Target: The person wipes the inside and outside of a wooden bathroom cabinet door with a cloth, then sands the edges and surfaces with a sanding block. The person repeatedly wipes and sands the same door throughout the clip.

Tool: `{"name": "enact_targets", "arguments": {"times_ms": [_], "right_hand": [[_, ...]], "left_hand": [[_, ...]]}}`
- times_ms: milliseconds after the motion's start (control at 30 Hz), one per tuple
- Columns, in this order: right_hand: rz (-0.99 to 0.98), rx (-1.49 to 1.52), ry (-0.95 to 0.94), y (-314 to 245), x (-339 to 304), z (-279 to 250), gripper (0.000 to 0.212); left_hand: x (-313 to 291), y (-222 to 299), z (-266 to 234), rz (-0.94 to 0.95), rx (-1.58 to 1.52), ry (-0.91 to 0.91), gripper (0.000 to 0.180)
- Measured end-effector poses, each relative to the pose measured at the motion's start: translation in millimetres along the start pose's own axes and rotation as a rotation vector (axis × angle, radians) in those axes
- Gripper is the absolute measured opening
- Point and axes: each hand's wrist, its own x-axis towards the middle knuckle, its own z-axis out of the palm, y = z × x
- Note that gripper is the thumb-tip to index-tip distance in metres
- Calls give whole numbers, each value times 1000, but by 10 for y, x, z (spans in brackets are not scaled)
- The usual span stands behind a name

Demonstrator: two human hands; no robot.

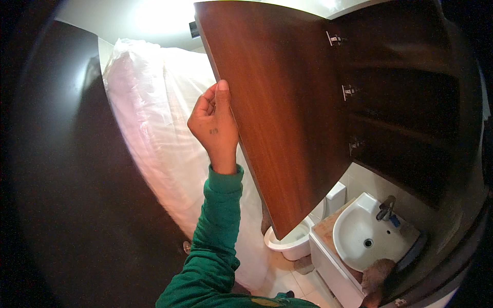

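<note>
My left hand [213, 120], in a green sleeve, reaches up and grips the free edge of a brown wooden cabinet door [277, 113]. The thumb lies along the door's edge and the fingers curl beside it, their tips partly hidden. The door stands swung open on several metal hinges [348, 92]. To its right is the dark inside of the wall cabinet [400, 97], with shelves too dim to show any contents. My right hand does not show.
Below the cabinet are a white washbasin [354, 236] with a dark faucet [386, 208] and a white toilet [295, 251]. A brown, shapeless thing [377, 274] lies by the basin's front. A whitish shower curtain [169, 118] hangs behind my hand; a dark panel [77, 169] fills the left.
</note>
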Motion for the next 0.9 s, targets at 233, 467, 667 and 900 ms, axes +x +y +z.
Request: {"name": "enact_targets", "arguments": {"times_ms": [233,467,667,900], "right_hand": [[68,-41,20,171,277,-196,36],[-12,-94,-70,170,397,-248,43],[-182,-413,-242,698,841,-30,48],[-17,-104,1,516,547,-620,46]], "left_hand": [[52,-316,-33,-23,-76,-45,43],[-982,-649,-892,-224,185,-280,51],[-2048,-975,-1462,-583,-23,-331,41],[-2424,-953,-1625,-721,68,-464,36]]}}
